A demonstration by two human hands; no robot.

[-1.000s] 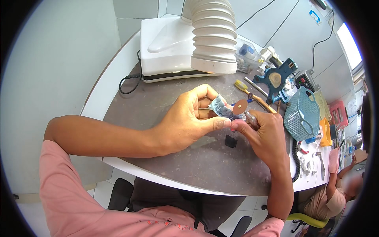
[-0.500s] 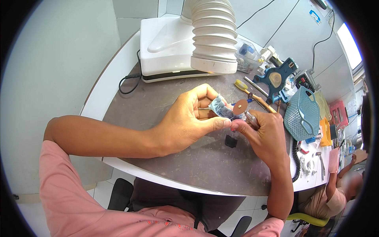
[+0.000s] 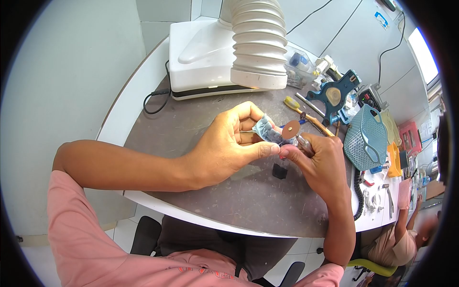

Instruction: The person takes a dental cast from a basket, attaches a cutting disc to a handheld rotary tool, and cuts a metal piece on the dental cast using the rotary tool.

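Between its thumb and fingers, my left hand (image 3: pixel 229 141) grips a blue-grey dental model (image 3: pixel 266 130) with a row of teeth along it. My right hand (image 3: pixel 318 160) is wrapped around a metal rotary handpiece (image 3: pixel 305 144). A brown cutting disc (image 3: pixel 290 128) is mounted at the handpiece's tip, right beside the model; whether it touches the teeth I cannot tell. Both thumbs almost meet below the model. On the grey worktop (image 3: pixel 210 201) under the hands lies a small black piece (image 3: pixel 279 171).
A white ribbed suction hose (image 3: pixel 259 43) hangs above, beside a white machine (image 3: pixel 203 57). A brush (image 3: pixel 299 107), a blue articulator (image 3: pixel 334 95) and a blue basket (image 3: pixel 366 138) stand to the right. Another person (image 3: pixel 392 244) sits at far right.
My hands, the dental model and the disc hold practically the same position. At far right, the other person's head and arm have shifted slightly.
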